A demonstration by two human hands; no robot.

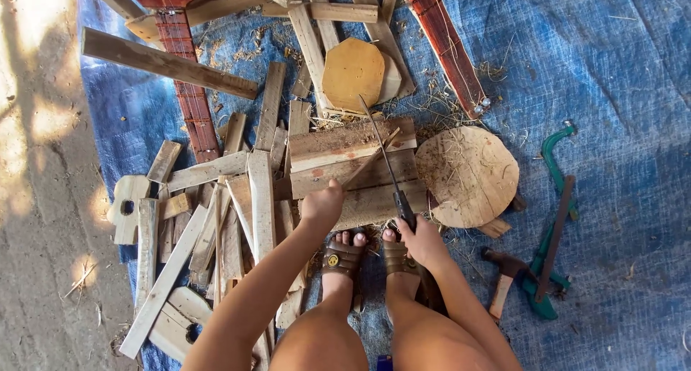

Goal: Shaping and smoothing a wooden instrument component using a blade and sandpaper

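No pkgs, labels, signs, screens.

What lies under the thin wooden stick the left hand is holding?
The stick rests on stacked planks, steadied by the left hand. The blue tarp spreads beneath; whatever lies under the planks is hidden.

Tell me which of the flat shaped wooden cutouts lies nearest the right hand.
The round disc, strewn with straw, just above the right hand that grips the knife. The octagonal piece lies farther up the blue tarp; the holed cutouts sit far left.

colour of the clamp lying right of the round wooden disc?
Green, seen in the head view: the clamp lies on the blue tarp.
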